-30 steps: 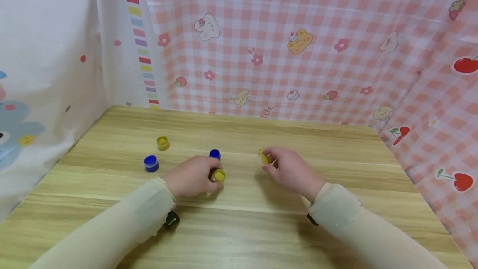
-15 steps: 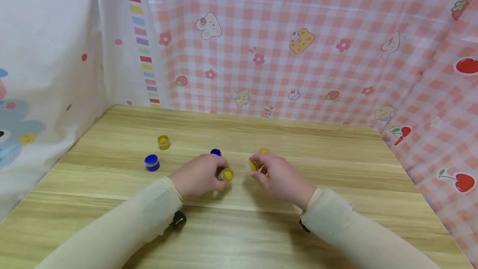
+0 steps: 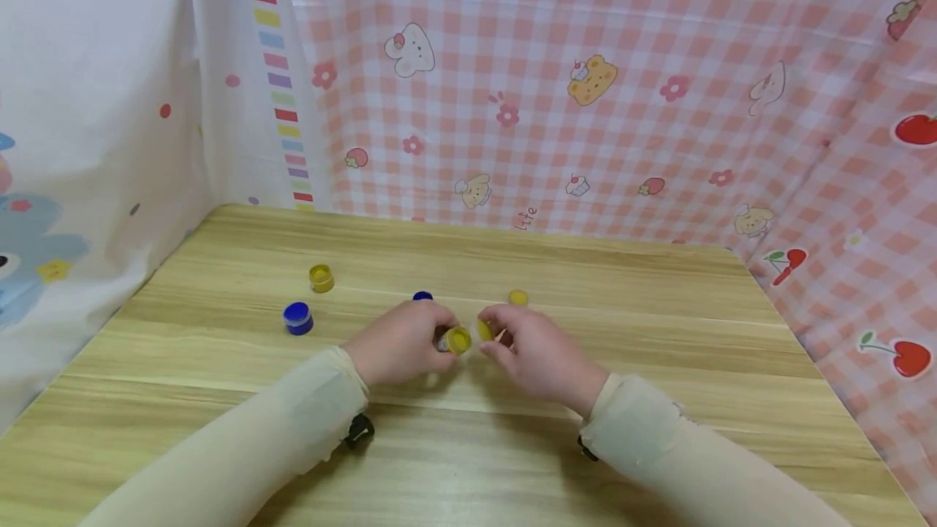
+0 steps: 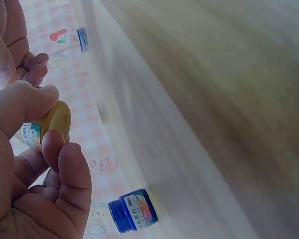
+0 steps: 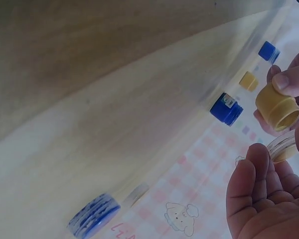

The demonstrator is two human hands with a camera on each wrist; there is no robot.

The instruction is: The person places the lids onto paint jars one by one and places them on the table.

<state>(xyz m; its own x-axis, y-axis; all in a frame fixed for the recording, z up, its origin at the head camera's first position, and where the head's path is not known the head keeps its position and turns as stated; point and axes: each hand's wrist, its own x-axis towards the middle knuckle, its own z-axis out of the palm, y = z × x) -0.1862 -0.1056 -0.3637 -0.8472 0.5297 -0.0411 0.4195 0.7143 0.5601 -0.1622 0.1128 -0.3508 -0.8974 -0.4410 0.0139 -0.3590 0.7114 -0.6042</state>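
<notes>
My left hand grips a small yellow paint jar, tilted with its uncovered mouth toward the right. In the right wrist view that paint jar shows a bare neck. My right hand pinches a yellow lid with a clear rim, close beside the jar's mouth; a small gap shows between them. Just behind my left hand stands an uncapped blue jar, mostly hidden in the head view. The left wrist view shows this blue jar with its threaded neck and label.
Farther left on the wooden table stand another yellow jar and a blue jar. A yellow lid lies behind my right hand. A blue lid shows in the right wrist view. Patterned cloth encloses the table's back and sides.
My right hand has moved left with its lid, uncovering the other yellow lid on the table. My left hand has shifted slightly right with the jar, so jar and lid are now close together.
</notes>
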